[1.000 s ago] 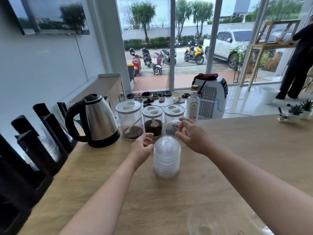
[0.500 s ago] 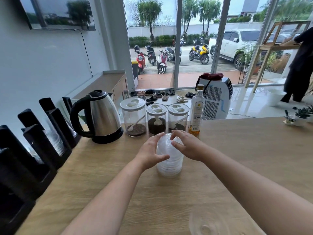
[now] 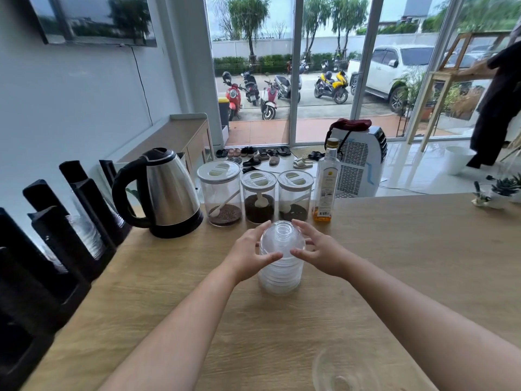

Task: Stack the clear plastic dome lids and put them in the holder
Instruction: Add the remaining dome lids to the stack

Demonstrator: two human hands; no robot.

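A tall stack of clear plastic dome lids stands upright on the wooden counter, in the middle of the view. My left hand curls round the stack's top from the left, thumb on the front. My right hand curls round it from the right, thumb on the front and fingers over the back. The black slotted holder runs along the left edge, with some clear lids in its slots. One loose clear lid lies at the near edge.
A steel kettle stands left of the stack. Behind the stack are three lidded jars and a bottle of amber liquid. Small potted plants sit at the far right. A person stands beyond the counter at the right.
My right hand brought a lid from behind the stack down onto its top. Both hands then closed in around the top of the stack.
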